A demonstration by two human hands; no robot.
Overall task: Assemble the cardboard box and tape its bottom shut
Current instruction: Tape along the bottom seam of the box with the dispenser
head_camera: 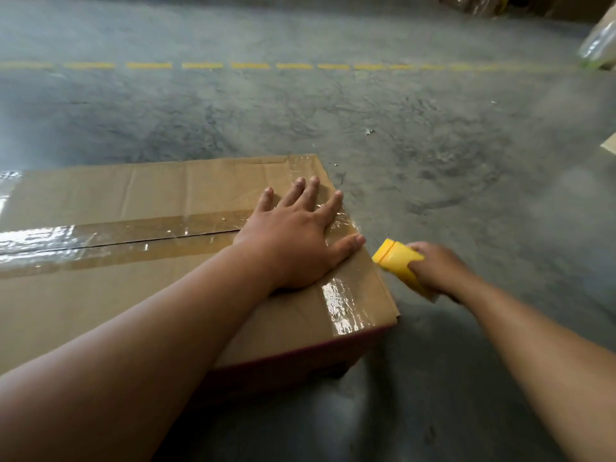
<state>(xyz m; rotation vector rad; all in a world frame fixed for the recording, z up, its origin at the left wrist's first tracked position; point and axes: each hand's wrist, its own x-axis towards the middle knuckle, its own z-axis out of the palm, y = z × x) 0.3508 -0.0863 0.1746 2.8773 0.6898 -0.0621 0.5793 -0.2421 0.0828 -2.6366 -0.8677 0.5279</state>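
Observation:
A brown cardboard box lies on the concrete floor with its flaps closed and facing up. Clear shiny tape runs along the centre seam, and another strip follows the box's right edge. My left hand lies flat with fingers spread on the taped right end of the box. Just off the box's right edge, above the floor, my right hand is closed around a yellow tape dispenser. The dispenser's lower part is hidden by my fingers.
The grey concrete floor spreads all around, with a dashed yellow line across the far side. Cardboard and a clear plastic wrap sit at the far right; another cardboard corner pokes in at the right edge.

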